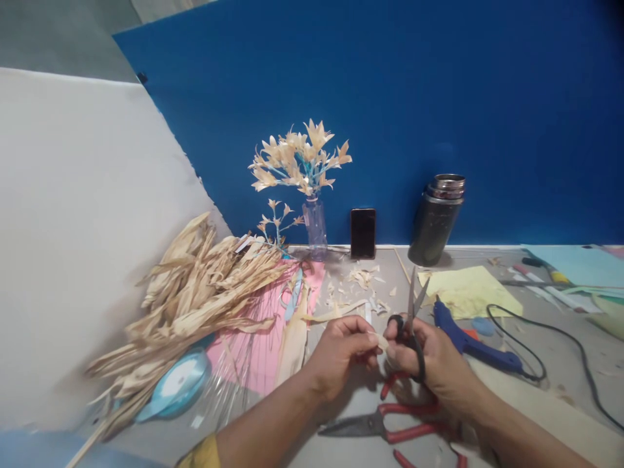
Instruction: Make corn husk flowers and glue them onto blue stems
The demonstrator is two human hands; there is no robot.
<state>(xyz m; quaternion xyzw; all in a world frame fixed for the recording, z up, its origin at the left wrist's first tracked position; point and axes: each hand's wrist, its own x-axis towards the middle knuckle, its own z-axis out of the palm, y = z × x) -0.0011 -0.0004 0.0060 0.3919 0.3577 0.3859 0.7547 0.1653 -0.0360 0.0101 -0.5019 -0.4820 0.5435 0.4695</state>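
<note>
My left hand (344, 354) pinches a small pale piece of corn husk (381, 341) between thumb and fingertips. Black-handled scissors (413, 302) sit in my right hand (433, 364), blades pointing up and parted. The right thumb also meets the near edge of the husk piece. Below both hands lie shears with red handles (409, 432), partly covered by the right hand. Husk scraps (363, 278) are scattered on the table just beyond my fingers. A blue glue gun (475, 341) lies right of my right hand.
A big bundle of dried husks (209, 286), blue ribbon roll (178, 383) and pink paper (253, 351) cover the left. Behind stand husk flowers (302, 156) in a clear bottle (316, 227), a phone (363, 234) and a dark flask (435, 221). Yellow paper (470, 286) and a black cord (580, 348) lie right.
</note>
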